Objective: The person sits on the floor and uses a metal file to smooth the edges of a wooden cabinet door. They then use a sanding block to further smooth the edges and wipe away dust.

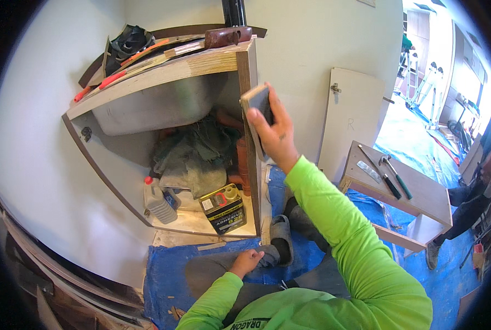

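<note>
In my right hand (278, 129) is a sanding block (261, 104), a small light-edged block with a dark grey face. My fingers are closed round it, and it lies at the upper front edge of the cabinet's right side panel (249, 77). The open cabinet (163, 80) has a bare wood front rail and the underside of a steel sink (160, 104) inside. My left hand (247, 263) rests on my bent leg with the fingers curled in and nothing visible in them.
Inside the cabinet are a grey cloth (193, 159), a yellow-and-black can (223, 209) and a plastic jug (158, 201). A handsaw (223, 37) lies on top. To the right, a hammer (394, 170) lies on a drawer-like box (410, 192); a white door panel (350, 121) leans behind. Blue sheeting (190, 275) covers the floor.
</note>
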Available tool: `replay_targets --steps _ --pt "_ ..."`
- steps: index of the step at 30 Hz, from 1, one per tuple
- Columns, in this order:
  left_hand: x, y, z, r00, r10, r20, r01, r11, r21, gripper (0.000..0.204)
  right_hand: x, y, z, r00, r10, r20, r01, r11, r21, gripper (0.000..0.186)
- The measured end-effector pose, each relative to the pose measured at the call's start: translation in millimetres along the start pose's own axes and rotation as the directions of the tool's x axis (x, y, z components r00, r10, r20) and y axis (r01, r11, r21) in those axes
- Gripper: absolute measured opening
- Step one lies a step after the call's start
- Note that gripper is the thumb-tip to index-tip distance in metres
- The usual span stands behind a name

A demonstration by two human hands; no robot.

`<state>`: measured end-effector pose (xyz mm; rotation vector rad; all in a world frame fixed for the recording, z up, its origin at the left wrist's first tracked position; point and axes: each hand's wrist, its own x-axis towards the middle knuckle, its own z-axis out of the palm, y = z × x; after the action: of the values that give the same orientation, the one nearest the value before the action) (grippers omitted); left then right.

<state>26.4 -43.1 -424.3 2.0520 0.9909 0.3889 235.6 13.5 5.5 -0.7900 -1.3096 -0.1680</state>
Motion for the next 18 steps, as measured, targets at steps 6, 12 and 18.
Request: replay_targets --steps 6,12,18 --pt "-3.1 12.3 -4.9 1.0 0.007 0.007 -0.007 1.0 -0.016 0.051 84.4 -35.9 2.0 1.0 0.005 -0.004 -0.005 0.999 0.034 0.068" --pt "-2.5 12.3 -4.7 1.0 0.007 0.026 -0.006 1.0 -0.004 0.049 1.3 9.3 2.3 0.997 0.079 -0.019 -0.075 0.986 0.146 0.062" --pt "-0.1 6.9 0.6 0.999 0.011 0.039 -0.012 1.0 0.013 0.049 65.1 -19.1 3.9 0.994 0.1 0.045 -0.108 0.965 0.237 0.058"
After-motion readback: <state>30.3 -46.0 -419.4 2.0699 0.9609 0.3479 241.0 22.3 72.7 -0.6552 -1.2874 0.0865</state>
